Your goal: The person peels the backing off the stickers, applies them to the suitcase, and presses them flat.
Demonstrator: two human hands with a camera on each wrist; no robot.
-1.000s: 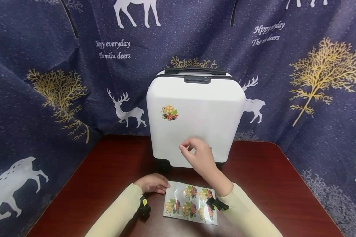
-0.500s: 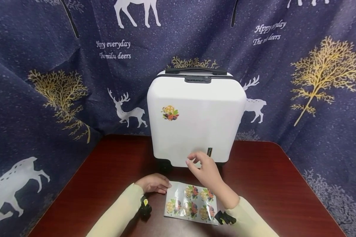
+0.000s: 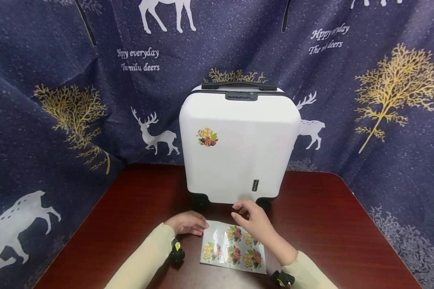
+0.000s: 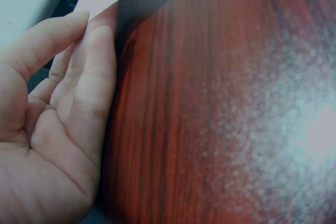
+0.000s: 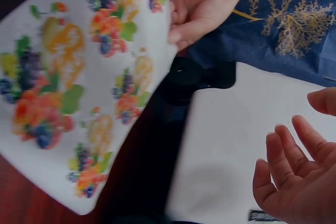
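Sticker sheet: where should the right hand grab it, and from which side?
I'd pinch the sheet at its near right corner, coming in from the right, thumb on top. It is thin, so an edge likely suits best; the left hand pinches the far left corner, while the right hand hovers holding nothing.

- The right hand has dropped from the suitcase toward the sticker sheet.
- Its thumb and fingers have parted.
- The black label is uncovered.
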